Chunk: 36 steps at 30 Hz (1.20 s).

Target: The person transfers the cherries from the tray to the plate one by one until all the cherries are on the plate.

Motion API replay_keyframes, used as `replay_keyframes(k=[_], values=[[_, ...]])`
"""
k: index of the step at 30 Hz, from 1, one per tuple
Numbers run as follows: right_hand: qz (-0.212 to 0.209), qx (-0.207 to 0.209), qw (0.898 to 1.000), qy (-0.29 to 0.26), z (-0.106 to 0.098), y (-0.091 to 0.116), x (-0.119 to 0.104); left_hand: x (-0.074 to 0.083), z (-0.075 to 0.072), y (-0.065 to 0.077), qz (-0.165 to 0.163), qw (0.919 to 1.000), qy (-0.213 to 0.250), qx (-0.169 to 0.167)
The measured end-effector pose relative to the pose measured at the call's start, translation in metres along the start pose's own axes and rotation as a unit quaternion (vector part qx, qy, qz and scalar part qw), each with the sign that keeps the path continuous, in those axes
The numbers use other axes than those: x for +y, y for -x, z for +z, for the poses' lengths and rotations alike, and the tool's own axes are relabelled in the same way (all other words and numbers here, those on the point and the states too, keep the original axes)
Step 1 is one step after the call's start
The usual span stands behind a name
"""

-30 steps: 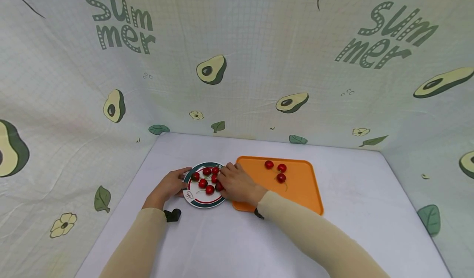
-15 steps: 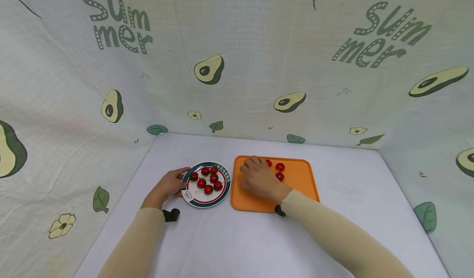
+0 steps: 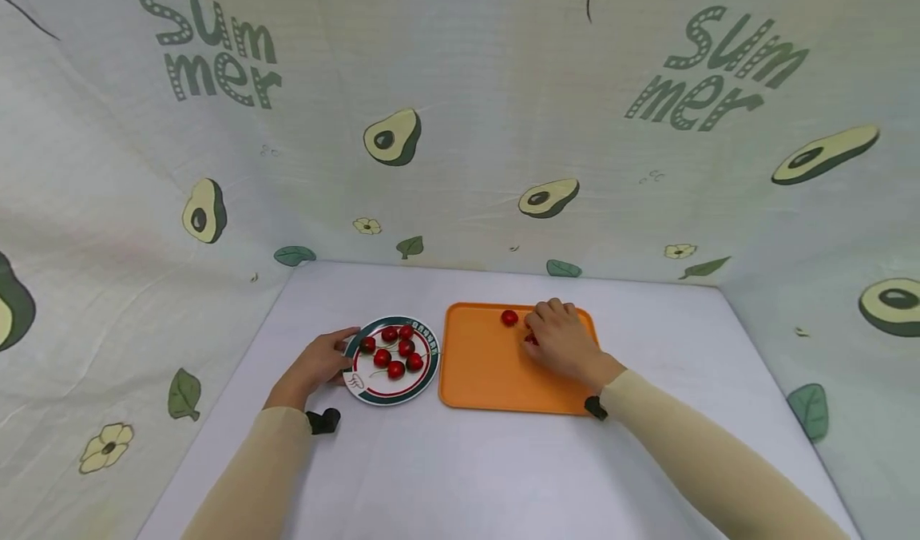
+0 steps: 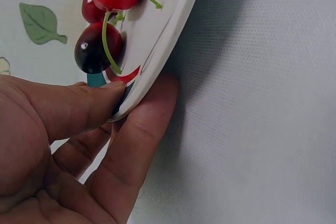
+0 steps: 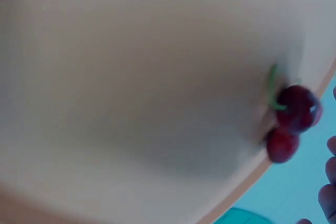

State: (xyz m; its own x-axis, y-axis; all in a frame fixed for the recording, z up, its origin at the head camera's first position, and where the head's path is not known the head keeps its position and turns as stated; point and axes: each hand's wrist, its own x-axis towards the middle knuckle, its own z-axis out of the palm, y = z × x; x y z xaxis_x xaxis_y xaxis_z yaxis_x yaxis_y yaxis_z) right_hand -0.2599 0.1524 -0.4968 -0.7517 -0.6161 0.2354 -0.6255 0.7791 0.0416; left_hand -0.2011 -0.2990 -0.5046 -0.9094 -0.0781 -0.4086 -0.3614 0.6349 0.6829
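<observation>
My left hand pinches the left rim of a white plate with a green band, thumb on top and fingers beneath. Several red cherries with green stems lie on it; the left wrist view shows a dark cherry close to my thumb. Over the right part of an orange tray, my right hand hovers by the cherries there. One cherry lies left of it, another is partly hidden by the hand. In the right wrist view the fingertips stand apart from two blurred cherries.
Plate and tray stand side by side on a white-covered table, a narrow gap between them. Behind rises a cloth backdrop printed with avocados and leaves. A raised rim runs round the tray.
My right hand has moved from the plate rightward across the tray to its cherries; the cherry it was touching at the plate now lies there. The left hand stays on the plate's rim.
</observation>
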Motion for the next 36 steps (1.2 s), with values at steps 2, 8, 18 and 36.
replay_keyframes(k=[2,8,18,36], values=[[0.009,-0.012,1.0,0.001,0.002,0.004,0.004,0.0,0.0,0.001,-0.006,1.0,0.002,0.001],[0.015,-0.033,0.999,-0.01,0.008,0.011,0.009,-0.001,-0.004,0.004,-0.01,0.9999,0.001,0.002],[0.001,-0.032,0.999,-0.007,0.011,0.023,0.008,-0.004,-0.002,0.001,-0.012,0.9999,0.003,-0.002],[-0.022,-0.035,0.999,-0.022,-0.003,0.029,0.012,0.002,-0.001,0.004,-0.003,1.0,0.0,-0.001]])
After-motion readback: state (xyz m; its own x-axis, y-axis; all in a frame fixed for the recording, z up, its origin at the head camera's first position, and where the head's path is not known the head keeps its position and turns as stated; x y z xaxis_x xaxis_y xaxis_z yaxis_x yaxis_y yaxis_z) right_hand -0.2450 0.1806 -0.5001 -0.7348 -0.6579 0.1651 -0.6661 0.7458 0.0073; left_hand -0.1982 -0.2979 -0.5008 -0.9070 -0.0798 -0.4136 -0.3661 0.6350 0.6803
